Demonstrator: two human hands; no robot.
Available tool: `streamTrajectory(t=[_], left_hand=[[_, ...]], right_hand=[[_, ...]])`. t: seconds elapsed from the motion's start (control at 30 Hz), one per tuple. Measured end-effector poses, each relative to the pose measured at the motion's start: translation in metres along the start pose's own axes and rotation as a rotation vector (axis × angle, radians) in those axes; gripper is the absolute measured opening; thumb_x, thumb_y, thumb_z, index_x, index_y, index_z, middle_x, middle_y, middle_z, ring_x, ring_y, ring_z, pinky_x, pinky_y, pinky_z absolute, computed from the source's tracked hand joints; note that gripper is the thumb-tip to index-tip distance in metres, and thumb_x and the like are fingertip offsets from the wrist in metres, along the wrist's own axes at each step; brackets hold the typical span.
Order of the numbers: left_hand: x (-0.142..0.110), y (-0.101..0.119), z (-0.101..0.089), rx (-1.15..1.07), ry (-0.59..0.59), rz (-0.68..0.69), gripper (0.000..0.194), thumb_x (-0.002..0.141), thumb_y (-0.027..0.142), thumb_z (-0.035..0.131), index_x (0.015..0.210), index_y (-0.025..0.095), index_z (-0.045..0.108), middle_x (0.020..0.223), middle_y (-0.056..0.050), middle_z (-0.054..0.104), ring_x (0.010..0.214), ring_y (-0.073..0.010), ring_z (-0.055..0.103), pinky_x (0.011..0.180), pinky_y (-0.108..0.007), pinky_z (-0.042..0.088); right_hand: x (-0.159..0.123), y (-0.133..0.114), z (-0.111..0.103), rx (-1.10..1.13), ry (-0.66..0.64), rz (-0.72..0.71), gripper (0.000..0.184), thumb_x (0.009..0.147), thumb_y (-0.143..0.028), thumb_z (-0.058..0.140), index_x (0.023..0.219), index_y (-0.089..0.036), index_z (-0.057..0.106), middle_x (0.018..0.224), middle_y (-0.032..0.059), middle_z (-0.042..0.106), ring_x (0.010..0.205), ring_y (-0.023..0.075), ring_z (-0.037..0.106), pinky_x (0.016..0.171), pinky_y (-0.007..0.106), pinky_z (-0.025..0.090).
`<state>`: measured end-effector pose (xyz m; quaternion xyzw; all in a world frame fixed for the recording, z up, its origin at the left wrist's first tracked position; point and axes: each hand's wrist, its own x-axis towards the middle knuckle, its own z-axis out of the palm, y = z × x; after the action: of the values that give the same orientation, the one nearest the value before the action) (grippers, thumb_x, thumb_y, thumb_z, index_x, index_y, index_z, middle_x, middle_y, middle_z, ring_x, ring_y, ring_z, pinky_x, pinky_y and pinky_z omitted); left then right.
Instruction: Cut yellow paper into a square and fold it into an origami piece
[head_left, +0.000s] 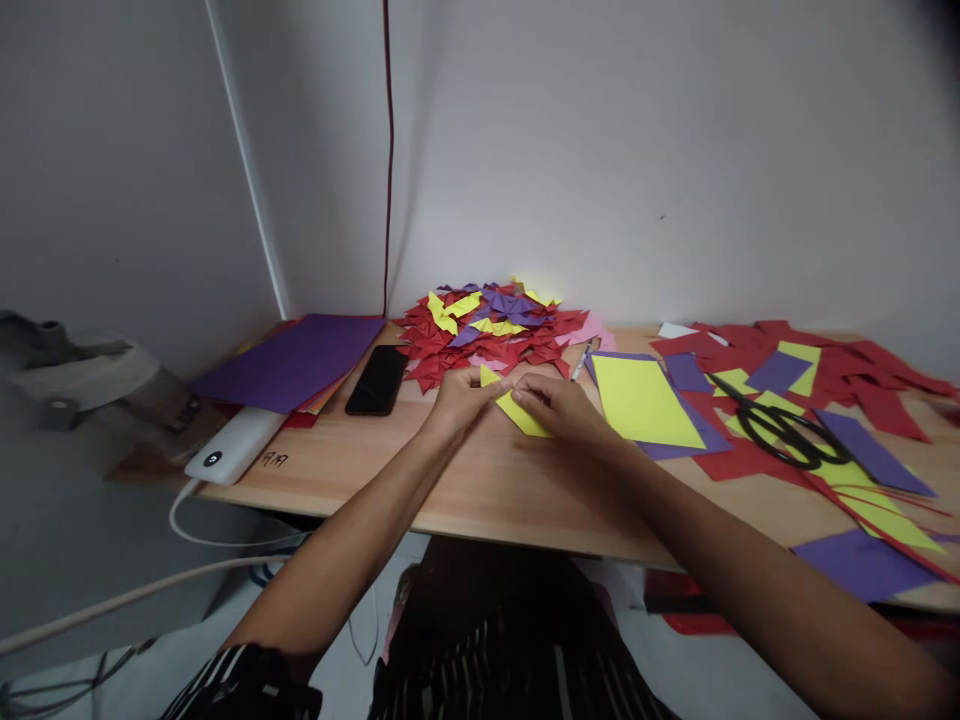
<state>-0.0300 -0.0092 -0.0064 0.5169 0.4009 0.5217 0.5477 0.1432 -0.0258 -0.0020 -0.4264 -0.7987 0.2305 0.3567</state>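
Two hands pinch a yellow paper piece just above the tabletop.
From here, the left hand's fingers are closed on its upper corner and the right hand's fingers are pressed together at its top edge, apparently so one grip steadies the paper while the other works it. A heap of folded paper pieces lies just beyond, probably to keep it within reach; yellow sheets sit near the right hand, scissors farther right among cut strips. The heap rests loose, in no container; what looks like a plastic bag stands far left, contents unclear to me.
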Motion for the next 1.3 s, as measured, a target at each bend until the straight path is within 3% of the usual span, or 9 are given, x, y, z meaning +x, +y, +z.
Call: streamTrajectory(t=[0.13,0.3,0.5,0.73,0.87,1.03,1.3], left_hand=[[-0.0006,-0.0003,0.0011,0.003,-0.007,-0.036,0.033,0.056,0.035,0.085,0.073,0.010,0.072,0.073,-0.005,0.068,0.065,-0.0118,0.057,0.062,-0.024,0.042],[0.0011,-0.0018,-0.0007,0.006,0.017,-0.025,0.033,0.055,0.034,0.085,0.070,0.009,0.070,0.071,-0.005,0.068,0.062,-0.0107,0.056,0.061,-0.023,0.041],[0.0020,-0.0016,-0.0022,-0.044,0.022,-0.016,0.035,0.053,0.036,0.087,0.069,0.010,0.069,0.069,-0.004,0.068,0.061,-0.0111,0.057,0.061,-0.024,0.042],[0.0022,0.0009,-0.0028,-0.036,0.035,0.010,0.034,0.053,0.039,0.086,0.069,0.012,0.072,0.065,-0.003,0.068,0.057,-0.0100,0.054,0.058,-0.024,0.042],[0.0013,0.0013,-0.0008,0.017,0.028,0.041,0.033,0.054,0.039,0.085,0.067,0.011,0.072,0.064,-0.003,0.067,0.057,-0.0101,0.053,0.057,-0.023,0.040],[-0.0002,-0.0003,0.0020,0.045,-0.011,0.068,0.032,0.057,0.038,0.084,0.068,0.011,0.071,0.066,-0.002,0.067,0.059,-0.0107,0.055,0.058,-0.023,0.039],[-0.0003,-0.0004,0.0004,0.074,-0.015,0.045,0.032,0.055,0.037,0.084,0.066,0.010,0.069,0.065,-0.004,0.067,0.059,-0.0117,0.056,0.059,-0.024,0.041]], right_hand=[[0.0003,0.0005,0.0011,0.008,0.044,0.002,0.027,0.089,-0.038,0.046,0.068,-0.020,0.046,0.069,0.0006,0.053,0.063,0.0138,0.044,0.059,0.026,0.032],[0.0005,0.0008,0.0014,-0.037,0.056,0.041,0.036,0.089,-0.042,0.046,0.061,-0.021,0.036,0.061,-0.0018,0.042,0.059,0.0131,0.039,0.056,0.026,0.030],[0.0009,0.0014,0.0011,-0.009,0.027,0.052,0.026,0.089,-0.036,0.047,0.068,-0.020,0.044,0.066,-0.0007,0.048,0.064,0.0140,0.044,0.060,0.026,0.033],[-0.0003,0.0037,-0.0030,-0.022,0.057,0.090,0.036,0.089,-0.041,0.047,0.060,-0.020,0.038,0.060,-0.0023,0.042,0.059,0.0125,0.041,0.057,0.025,0.030],[0.0003,0.0023,-0.0018,0.036,0.015,0.066,0.032,0.088,-0.043,0.050,0.067,-0.019,0.052,0.065,-0.0010,0.053,0.060,0.0124,0.044,0.057,0.025,0.032],[0.0004,-0.0029,-0.0018,0.109,-0.108,0.152,0.039,0.088,-0.046,0.050,0.065,-0.018,0.064,0.062,0.0009,0.065,0.053,0.0119,0.048,0.053,0.025,0.033],[-0.0016,0.0003,-0.0003,0.125,-0.133,0.136,0.036,0.088,-0.044,0.051,0.066,-0.018,0.062,0.064,0.0010,0.066,0.055,0.0124,0.053,0.056,0.025,0.037]])
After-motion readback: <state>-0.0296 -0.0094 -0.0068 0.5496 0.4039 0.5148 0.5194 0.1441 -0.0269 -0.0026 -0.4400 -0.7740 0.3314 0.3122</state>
